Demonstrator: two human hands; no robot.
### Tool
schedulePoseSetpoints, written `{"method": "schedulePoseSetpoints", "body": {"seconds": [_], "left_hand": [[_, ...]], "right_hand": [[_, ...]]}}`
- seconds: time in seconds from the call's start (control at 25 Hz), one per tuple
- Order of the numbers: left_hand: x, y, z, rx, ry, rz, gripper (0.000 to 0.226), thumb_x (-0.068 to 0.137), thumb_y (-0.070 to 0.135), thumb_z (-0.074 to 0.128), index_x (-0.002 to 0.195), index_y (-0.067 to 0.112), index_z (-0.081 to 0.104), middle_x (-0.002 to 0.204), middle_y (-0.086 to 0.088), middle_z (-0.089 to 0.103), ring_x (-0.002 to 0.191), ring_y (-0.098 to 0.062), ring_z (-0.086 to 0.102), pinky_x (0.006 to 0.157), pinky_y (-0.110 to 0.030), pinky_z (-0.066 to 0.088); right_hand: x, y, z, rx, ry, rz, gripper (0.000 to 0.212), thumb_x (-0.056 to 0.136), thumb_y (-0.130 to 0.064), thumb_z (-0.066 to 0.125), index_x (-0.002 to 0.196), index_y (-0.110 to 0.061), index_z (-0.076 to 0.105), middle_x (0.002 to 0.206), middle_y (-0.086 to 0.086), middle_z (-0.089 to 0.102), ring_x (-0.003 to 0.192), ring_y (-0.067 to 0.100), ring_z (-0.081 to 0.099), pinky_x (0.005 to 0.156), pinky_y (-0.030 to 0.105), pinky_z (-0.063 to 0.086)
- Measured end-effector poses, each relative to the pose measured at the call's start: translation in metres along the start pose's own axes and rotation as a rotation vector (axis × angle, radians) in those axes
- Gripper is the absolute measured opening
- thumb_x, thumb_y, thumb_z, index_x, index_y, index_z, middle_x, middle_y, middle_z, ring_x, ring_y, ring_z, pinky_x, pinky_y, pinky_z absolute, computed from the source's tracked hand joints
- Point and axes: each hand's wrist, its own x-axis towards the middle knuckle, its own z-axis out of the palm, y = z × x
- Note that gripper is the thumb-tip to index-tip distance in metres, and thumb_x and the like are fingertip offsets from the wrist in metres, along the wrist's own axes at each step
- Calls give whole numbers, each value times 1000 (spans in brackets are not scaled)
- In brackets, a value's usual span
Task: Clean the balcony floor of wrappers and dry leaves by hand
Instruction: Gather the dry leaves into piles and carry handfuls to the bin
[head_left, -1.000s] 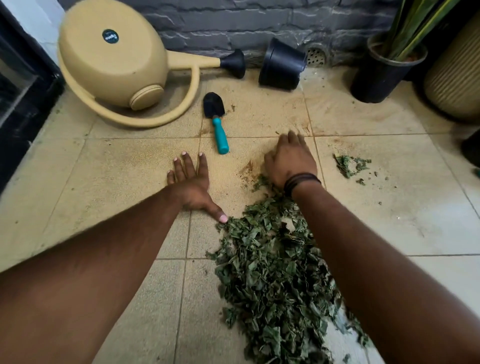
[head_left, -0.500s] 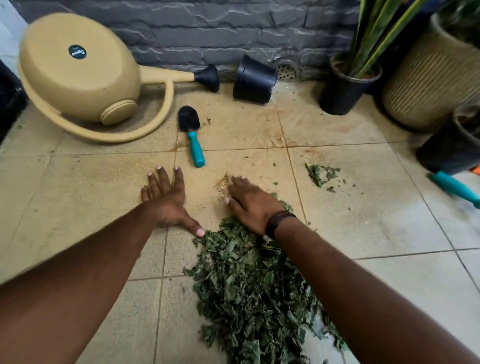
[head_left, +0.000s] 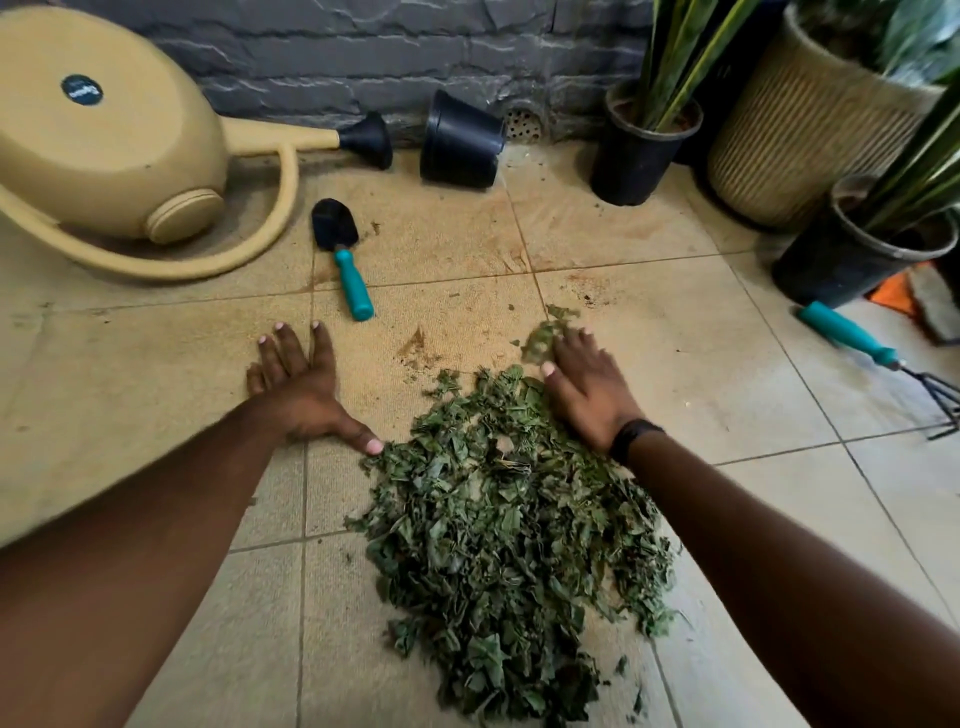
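While the dry leaves (head_left: 511, 525) lay heaped on the tiled floor (head_left: 675, 364) in one broad pile, the step in hand looked to be gathering: stray bits were being swept in toward that pile. The left hand (head_left: 301, 387) lay flat on the floor just left of the pile, fingers spread, its grip wide open and holding nothing, the thumb touching the pile's near-left edge. The right hand (head_left: 589, 392) rested palm down on the pile's far-right edge, its grip also open, fingers loosely curved over a small blurred clump of leaves (head_left: 543, 338) at the fingertips; whether any leaf was actually pinched could not be told.

Beyond the pile stood a small trowel (head_left: 343, 254) with a teal handle, farther off a tan watering can (head_left: 104, 150) on its side, and a tipped black pot (head_left: 460, 140) against the wall. To the pile's right, well apart, lay a hand rake (head_left: 872, 356). No wrappers could be made out.

By my judgement the next move called for drawing that last clump into the pile, then closing both hands under the heap from either side to lift it; the flakes were light and loose, so a scoop would likely shed some.
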Motion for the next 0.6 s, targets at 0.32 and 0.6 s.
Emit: {"method": "schedulePoseSetpoints", "body": {"seconds": [0.32, 0.6], "left_hand": [[5, -3, 4, 3, 24, -1, 177, 36, 66, 92, 144, 30, -44, 144, -14, -57, 134, -35, -50, 116, -56, -20], [8, -3, 2, 11, 18, 6, 178, 35, 68, 90, 143, 29, -45, 143, -15, -58, 132, -37, -52, 115, -57, -22]], "right_hand": [[48, 30, -17, 67, 253, 322, 86, 94, -70, 14, 155, -10, 28, 165, 13, 22, 151, 29, 21, 123, 54, 19], [65, -32, 2, 26, -106, -105, 73, 96, -57, 16, 160, -22, 16, 168, 4, 6, 155, 20, 2, 126, 47, 3]]}}
